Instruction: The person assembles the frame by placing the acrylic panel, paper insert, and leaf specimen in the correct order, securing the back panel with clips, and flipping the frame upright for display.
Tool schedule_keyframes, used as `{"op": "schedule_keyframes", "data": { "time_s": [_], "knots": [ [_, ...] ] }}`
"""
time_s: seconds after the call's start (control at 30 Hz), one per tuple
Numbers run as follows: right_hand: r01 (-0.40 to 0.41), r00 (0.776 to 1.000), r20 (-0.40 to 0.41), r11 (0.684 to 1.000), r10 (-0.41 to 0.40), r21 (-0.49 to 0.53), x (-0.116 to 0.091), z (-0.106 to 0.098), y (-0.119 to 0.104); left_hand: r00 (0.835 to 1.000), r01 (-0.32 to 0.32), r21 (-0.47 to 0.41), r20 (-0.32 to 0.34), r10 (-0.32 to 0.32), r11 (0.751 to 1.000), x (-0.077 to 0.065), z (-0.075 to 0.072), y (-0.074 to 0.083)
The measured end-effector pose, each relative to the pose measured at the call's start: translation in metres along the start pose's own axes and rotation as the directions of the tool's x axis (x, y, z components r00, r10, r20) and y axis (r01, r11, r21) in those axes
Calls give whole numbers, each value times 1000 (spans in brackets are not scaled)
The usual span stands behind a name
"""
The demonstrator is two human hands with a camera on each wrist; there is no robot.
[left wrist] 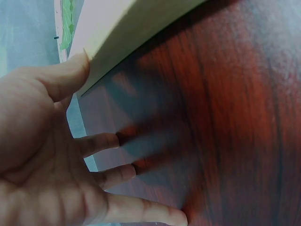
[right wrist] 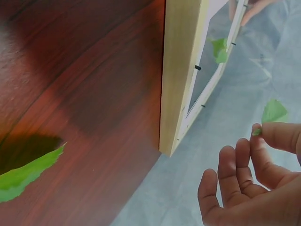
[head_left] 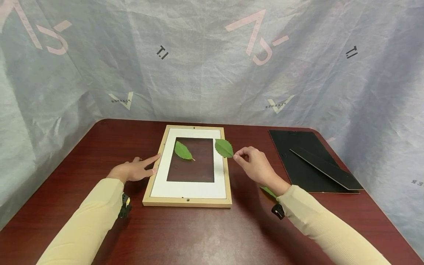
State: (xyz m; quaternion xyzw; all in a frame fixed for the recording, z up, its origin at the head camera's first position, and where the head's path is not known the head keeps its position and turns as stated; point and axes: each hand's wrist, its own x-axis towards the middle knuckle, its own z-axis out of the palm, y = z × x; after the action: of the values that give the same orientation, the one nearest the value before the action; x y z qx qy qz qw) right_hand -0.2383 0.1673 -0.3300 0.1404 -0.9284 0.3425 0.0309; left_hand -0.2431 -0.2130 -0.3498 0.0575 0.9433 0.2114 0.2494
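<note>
A light wooden picture frame (head_left: pixel 187 202) lies on the table, with a white mat (head_left: pixel 192 190) inside it around a rectangular opening. One green leaf (head_left: pixel 183 150) lies in the upper left of that opening. Between thumb and index finger, my right hand (head_left: pixel 255 165) pinches a second serrated leaf (head_left: pixel 224 148) by its stem end, over the frame's right side. My left hand (head_left: pixel 135 170) touches the frame's left edge with thumb and fingers spread; in the left wrist view its other fingers reach toward the table. A third leaf (right wrist: pixel 30 175) lies on the table, partly hidden by my right wrist in the head view.
On the right of the reddish-brown table (head_left: pixel 185 235) lies a black backing board (head_left: pixel 294 141). A narrower dark panel (head_left: pixel 326 167) rests aslant on it. A grey printed sheet (head_left: pixel 205 66) hangs behind the table and along its sides.
</note>
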Motion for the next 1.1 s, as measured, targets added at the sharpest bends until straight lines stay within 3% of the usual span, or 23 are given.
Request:
{"op": "schedule_keyframes", "data": {
  "time_s": [0.57, 1.1],
  "knots": [
    [-115, 993, -15, 993, 116, 28, 28, 15, -4, 1000, -3, 3, 1, 3, 1000, -4, -1, 3],
    [-255, 967, 36, 965, 253, 69, 56, 42, -18, 1000, 7, -18, 23, -7, 1000, 11, 1, -10]
  ]
}}
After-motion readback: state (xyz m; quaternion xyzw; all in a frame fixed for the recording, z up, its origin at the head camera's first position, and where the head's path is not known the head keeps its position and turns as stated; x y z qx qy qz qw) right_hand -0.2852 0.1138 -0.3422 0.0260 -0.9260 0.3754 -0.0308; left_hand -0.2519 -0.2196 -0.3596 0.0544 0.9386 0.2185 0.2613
